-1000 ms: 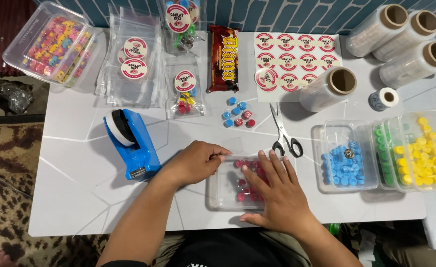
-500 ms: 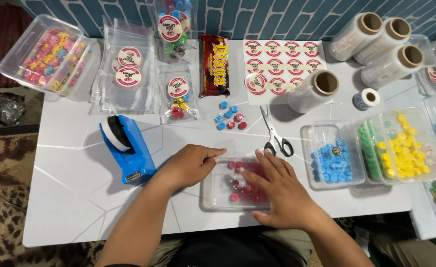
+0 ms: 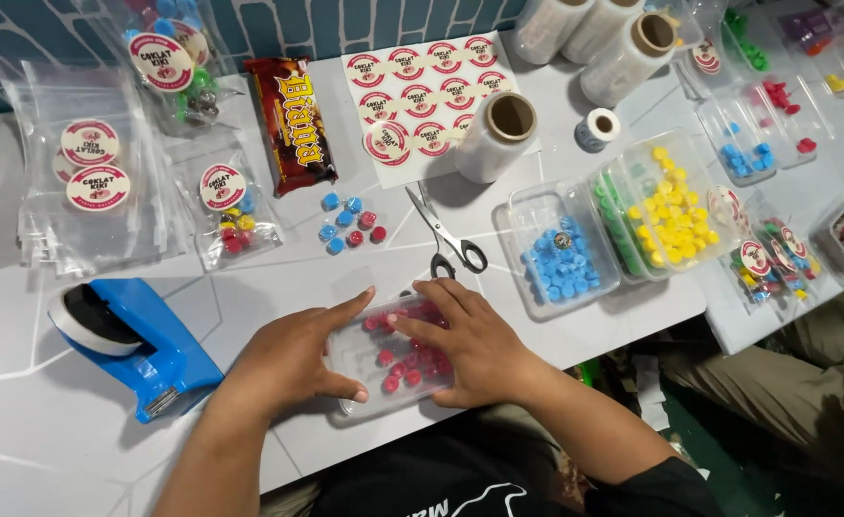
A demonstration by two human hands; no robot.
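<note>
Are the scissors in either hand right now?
No: the scissors lie on the table beyond both hands, while the left hand and right hand rest on the clear box of red candies.

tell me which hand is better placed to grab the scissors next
Probably the right hand: it rests on the clear box of red candies, just below the scissors. The left hand sits further away.

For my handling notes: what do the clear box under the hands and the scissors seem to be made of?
The clear rectangular box looks like thin glossy plastic: the red pieces show through its walls. The scissors seem to have shiny metal blades and black, probably plastic, handle loops.
</note>
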